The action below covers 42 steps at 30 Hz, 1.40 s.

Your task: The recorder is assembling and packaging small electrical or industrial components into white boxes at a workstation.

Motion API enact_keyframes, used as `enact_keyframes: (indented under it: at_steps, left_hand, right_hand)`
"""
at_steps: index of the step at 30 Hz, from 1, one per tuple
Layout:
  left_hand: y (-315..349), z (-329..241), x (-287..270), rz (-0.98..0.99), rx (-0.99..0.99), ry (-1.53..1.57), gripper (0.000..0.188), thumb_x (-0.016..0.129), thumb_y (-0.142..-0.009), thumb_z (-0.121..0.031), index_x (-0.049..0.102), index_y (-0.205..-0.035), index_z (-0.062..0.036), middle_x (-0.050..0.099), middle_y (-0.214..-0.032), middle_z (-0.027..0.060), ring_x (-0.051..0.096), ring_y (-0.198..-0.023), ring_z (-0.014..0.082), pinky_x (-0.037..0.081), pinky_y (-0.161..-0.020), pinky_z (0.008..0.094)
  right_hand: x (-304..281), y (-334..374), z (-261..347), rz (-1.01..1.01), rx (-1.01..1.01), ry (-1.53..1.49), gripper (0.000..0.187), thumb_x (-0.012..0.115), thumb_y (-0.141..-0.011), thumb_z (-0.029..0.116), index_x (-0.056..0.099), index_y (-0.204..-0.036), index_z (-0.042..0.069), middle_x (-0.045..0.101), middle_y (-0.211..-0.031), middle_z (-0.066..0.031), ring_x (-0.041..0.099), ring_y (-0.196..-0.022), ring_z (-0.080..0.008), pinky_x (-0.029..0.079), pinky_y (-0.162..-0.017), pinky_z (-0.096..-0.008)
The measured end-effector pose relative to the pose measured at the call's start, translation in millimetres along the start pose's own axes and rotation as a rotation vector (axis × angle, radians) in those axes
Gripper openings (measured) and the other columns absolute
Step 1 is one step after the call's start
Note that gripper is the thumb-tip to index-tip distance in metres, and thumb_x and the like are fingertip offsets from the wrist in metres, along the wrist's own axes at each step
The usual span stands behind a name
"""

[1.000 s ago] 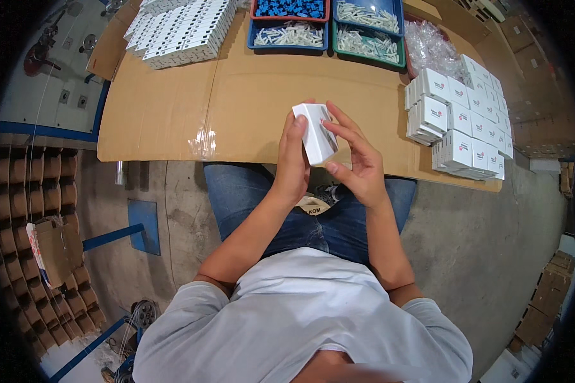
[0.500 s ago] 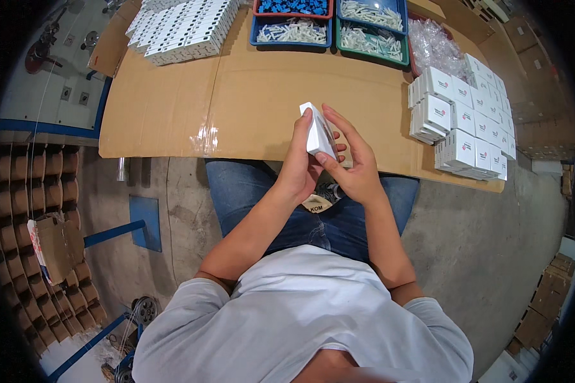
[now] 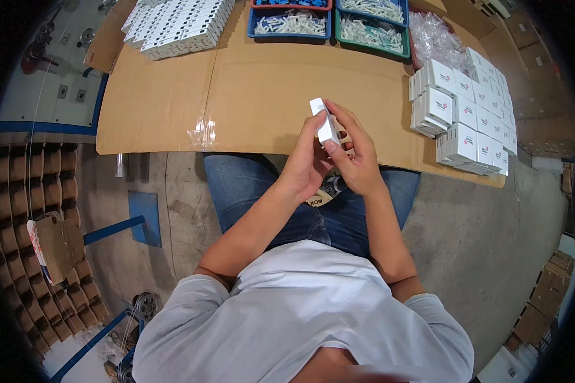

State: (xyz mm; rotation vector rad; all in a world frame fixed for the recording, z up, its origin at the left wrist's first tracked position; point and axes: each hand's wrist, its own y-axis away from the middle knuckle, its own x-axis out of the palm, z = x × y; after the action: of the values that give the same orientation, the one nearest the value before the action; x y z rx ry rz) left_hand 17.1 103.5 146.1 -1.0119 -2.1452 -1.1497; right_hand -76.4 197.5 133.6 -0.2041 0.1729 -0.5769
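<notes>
A small white box [image 3: 326, 127] is held between my two hands, above the near edge of the cardboard-covered table [image 3: 255, 96]. My left hand [image 3: 305, 165] grips it from the left, thumb along its side. From the right, my right hand [image 3: 358, 156] closes on it, with the thumb at its near end and a finger at its far end. One narrow side of the box faces up. Its underside and some of my fingers are hidden.
White boxes [image 3: 463, 115] are stacked at the table's right. More white boxes [image 3: 179, 29] stand in rows at the far left. Trays of small white parts [image 3: 291, 24] and a bin of clear plastic bags [image 3: 436, 39] line the back. A cardboard divider grid [image 3: 29, 179] is at left.
The white box has turned in my hands, so its narrow side now faces up, and it has shifted slightly right. My left thumb has moved along it.
</notes>
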Motion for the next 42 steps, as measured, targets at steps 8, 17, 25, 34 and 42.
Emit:
enact_keyframes:
  at_steps: [8, 17, 25, 34, 42]
  left_hand:
    - [3.1, 7.6, 4.0, -0.023, 0.044, 0.045, 0.049, 0.064, -0.097, -0.054, 0.057, -0.124, -0.0146, 0.063, -0.104, 0.0028, 0.065, -0.096, 0.0149, 0.054, -0.086, 0.0327]
    - [6.4, 19.3, 8.4, -0.031, 0.086, 0.087, 0.050, 0.057, -0.099, -0.053, 0.054, -0.129, -0.0139, 0.060, -0.116, 0.0032, 0.061, -0.111, 0.0159, 0.051, -0.095, 0.0341]
    - [2.2, 28.9, 7.5, -0.073, 0.126, 0.072, 0.050, 0.048, -0.103, -0.053, 0.053, -0.130, -0.0127, 0.059, -0.118, 0.0030, 0.060, -0.113, 0.0164, 0.050, -0.096, 0.0343]
    - [4.5, 28.4, 9.7, -0.073, 0.137, 0.012, 0.052, 0.048, -0.102, -0.054, 0.051, -0.133, -0.0116, 0.057, -0.119, 0.0044, 0.059, -0.114, 0.0167, 0.049, -0.096, 0.0337]
    - [0.6, 32.6, 6.0, -0.137, 0.178, 0.005, 0.049, 0.050, -0.102, -0.052, 0.053, -0.129, -0.0114, 0.059, -0.113, 0.0022, 0.060, -0.107, 0.0143, 0.050, -0.092, 0.0323]
  right_hand:
    - [-2.9, -3.1, -11.9, 0.020, -0.170, 0.140, 0.053, 0.066, -0.096, 0.019, 0.054, -0.145, 0.002, 0.052, -0.149, -0.0211, 0.052, -0.136, -0.0359, 0.041, -0.113, -0.0413]
    - [5.3, -1.3, -15.0, 0.004, -0.191, 0.199, 0.056, 0.063, -0.101, 0.034, 0.051, -0.145, 0.001, 0.051, -0.149, -0.0231, 0.052, -0.136, -0.0400, 0.042, -0.113, -0.0443]
    - [8.1, -0.9, -20.5, -0.019, -0.240, 0.257, 0.055, 0.060, -0.102, 0.040, 0.055, -0.140, 0.000, 0.054, -0.145, -0.0246, 0.055, -0.130, -0.0421, 0.044, -0.110, -0.0443]
    - [1.5, -1.4, -20.8, 0.010, -0.234, 0.197, 0.054, 0.058, -0.099, 0.036, 0.056, -0.140, 0.000, 0.054, -0.146, -0.0254, 0.055, -0.132, -0.0420, 0.044, -0.110, -0.0446]
    - [6.5, -2.1, -20.9, 0.011, -0.302, 0.238, 0.057, 0.053, -0.105, 0.042, 0.054, -0.143, -0.001, 0.053, -0.146, -0.0269, 0.055, -0.131, -0.0431, 0.043, -0.111, -0.0449]
